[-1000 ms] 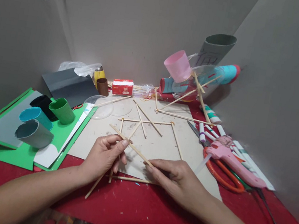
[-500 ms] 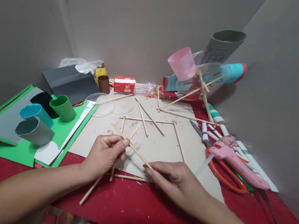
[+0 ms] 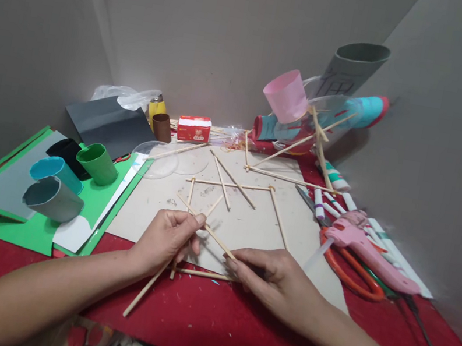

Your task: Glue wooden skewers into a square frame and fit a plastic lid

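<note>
Two thin wooden sticks cross between the thumb and fingers of my left hand [image 3: 166, 240]. One wooden stick [image 3: 218, 240] slants down to the right, its lower end pinched by my right hand [image 3: 278, 276]. The other wooden stick [image 3: 144, 291] runs under my left hand toward the front of the table. Whether the two are joined at the crossing is hidden by my thumb. Below and behind my hands lies a four-sided stick frame [image 3: 280, 219], partly covered by the left hand. Beyond it, two loose sticks [image 3: 236, 183] rest on the beige board [image 3: 243, 228].
At right lie a pink glue gun [image 3: 364, 251] with its cord, orange-handled scissors [image 3: 338, 271] and several markers. A stick structure with a pink paper cup [image 3: 287, 97] stands at back right. Paper tubes [image 3: 97, 164] and green sheets [image 3: 21, 232] occupy the left, a red box [image 3: 194, 129] the back.
The view has shifted slightly. My left thumb and the stick crossing have moved a little to the right, and the left fingers have loosened slightly. Both hands keep hold.
</note>
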Demonstrator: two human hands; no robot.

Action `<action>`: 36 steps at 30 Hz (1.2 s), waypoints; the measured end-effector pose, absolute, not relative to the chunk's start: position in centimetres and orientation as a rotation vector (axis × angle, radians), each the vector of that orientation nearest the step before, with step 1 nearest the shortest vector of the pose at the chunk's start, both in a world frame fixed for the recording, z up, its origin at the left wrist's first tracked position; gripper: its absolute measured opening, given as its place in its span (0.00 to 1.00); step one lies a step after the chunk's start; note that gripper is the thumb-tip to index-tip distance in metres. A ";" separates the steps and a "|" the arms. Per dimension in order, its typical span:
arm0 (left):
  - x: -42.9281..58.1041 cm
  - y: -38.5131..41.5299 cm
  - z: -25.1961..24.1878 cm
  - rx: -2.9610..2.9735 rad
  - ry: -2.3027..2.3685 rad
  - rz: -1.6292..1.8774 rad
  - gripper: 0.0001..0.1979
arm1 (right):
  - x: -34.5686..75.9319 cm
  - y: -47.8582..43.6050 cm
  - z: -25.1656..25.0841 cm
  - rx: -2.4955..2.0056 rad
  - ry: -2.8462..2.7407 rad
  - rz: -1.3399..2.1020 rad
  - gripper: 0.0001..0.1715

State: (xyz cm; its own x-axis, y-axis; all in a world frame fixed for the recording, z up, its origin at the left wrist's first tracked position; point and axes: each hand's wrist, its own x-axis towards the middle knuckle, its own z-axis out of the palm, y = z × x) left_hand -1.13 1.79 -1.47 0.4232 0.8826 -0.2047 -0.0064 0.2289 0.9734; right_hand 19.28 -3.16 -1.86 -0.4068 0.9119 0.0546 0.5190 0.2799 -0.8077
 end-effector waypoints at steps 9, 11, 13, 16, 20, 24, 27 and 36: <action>-1.0 2.0 -1.7 1.149 0.942 0.758 0.19 | 19.3 -3.2 -1.9 -1.275 -2.025 0.996 0.21; -1.0 2.0 -1.9 1.154 0.957 0.759 0.19 | 19.3 -3.2 -2.0 -1.282 -2.023 1.005 0.21; -1.1 2.0 -1.9 1.164 0.973 0.758 0.19 | 19.3 -3.2 -2.0 -1.286 -2.023 1.015 0.22; -1.1 1.9 -1.7 1.189 0.993 0.760 0.19 | 19.3 -3.3 -2.0 -1.287 -2.029 1.030 0.22; -1.3 1.7 -1.3 1.216 1.006 0.749 0.20 | 19.3 -3.3 -2.0 -1.275 -2.042 1.049 0.21; -1.3 1.5 -0.9 1.210 0.999 0.738 0.20 | 19.3 -3.4 -1.9 -1.260 -2.058 1.058 0.22; -1.2 1.3 -0.8 1.197 0.998 0.719 0.19 | 19.2 -3.5 -1.8 -1.242 -2.074 1.051 0.22; -1.1 1.4 -0.9 1.124 0.952 0.662 0.18 | 19.6 -3.4 -2.0 -1.203 -2.085 1.071 0.23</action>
